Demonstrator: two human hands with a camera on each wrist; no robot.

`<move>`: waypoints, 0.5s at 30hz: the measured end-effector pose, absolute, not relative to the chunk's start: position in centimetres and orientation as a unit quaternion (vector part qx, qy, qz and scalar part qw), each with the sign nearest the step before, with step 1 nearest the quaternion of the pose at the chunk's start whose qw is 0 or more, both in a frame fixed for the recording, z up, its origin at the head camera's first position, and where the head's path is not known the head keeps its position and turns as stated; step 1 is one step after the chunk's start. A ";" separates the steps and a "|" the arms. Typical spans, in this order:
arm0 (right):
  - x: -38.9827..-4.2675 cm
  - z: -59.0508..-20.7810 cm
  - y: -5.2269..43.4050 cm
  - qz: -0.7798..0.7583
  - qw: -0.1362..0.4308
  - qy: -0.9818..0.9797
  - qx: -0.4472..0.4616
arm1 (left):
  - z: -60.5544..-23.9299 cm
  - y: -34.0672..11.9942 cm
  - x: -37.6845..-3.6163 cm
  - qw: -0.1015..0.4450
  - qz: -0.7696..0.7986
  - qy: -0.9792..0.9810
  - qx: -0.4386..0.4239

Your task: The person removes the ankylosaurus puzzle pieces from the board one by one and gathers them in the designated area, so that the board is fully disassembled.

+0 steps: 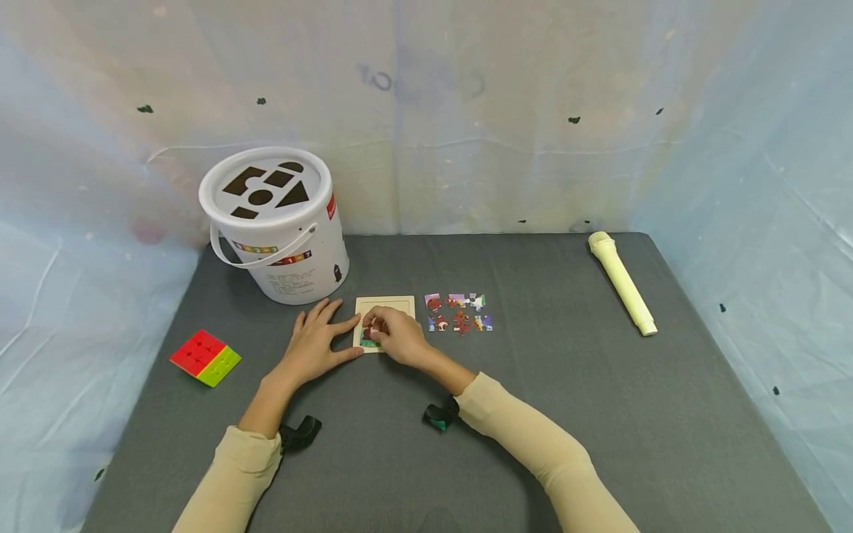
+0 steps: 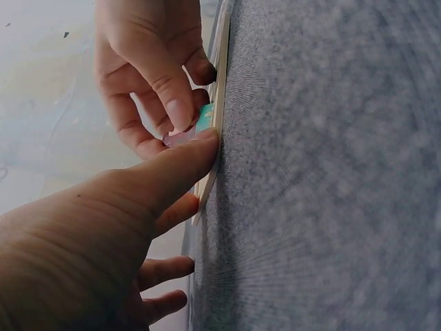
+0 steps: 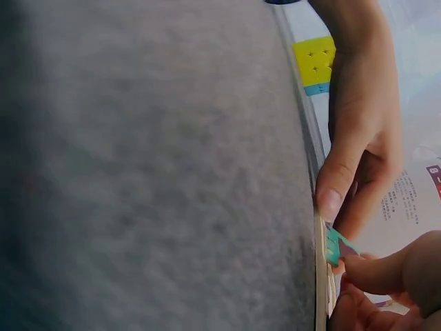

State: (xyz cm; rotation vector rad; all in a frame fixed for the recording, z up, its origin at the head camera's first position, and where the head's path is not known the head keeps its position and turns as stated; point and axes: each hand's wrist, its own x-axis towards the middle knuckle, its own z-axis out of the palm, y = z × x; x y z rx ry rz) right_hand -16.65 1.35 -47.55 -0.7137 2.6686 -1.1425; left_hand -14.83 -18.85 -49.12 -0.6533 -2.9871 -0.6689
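Note:
A small wooden puzzle tray (image 1: 400, 302) lies flat on the grey table. My left hand (image 1: 315, 344) is spread at its left side, with thumb and index fingertip touching the rim and the fingers mostly straight. Over the tray, my right hand (image 1: 403, 337) pinches a jigsaw piece between thumb and fingers. That teal and pinkish piece (image 2: 205, 117) stands tilted at the tray's near left corner, close to my left thumb. My right fingers hide part of the tray's inside. Several loose jigsaw pieces (image 1: 461, 321) lie in two rows just right of the tray.
Behind my left hand stands a white lidded bucket (image 1: 293, 277) with shaped holes in its lid. A red and yellow-green puzzle cube (image 1: 205, 357) sits at the left. Toward the far right lies a pale yellow tube (image 1: 623, 285). Plastic sheeting (image 1: 500, 185) surrounds the table.

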 end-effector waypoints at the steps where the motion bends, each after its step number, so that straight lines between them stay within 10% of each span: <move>1: -16.6 -47.6 1.4 -0.380 0.071 0.891 -0.240 | -49.1 -18.8 -14.8 0.005 -0.214 -0.954 -0.208; 15: -15.5 -46.8 3.3 -0.392 -0.015 0.868 -0.306 | -49.1 -18.7 -14.9 -0.001 -0.215 -0.955 -0.205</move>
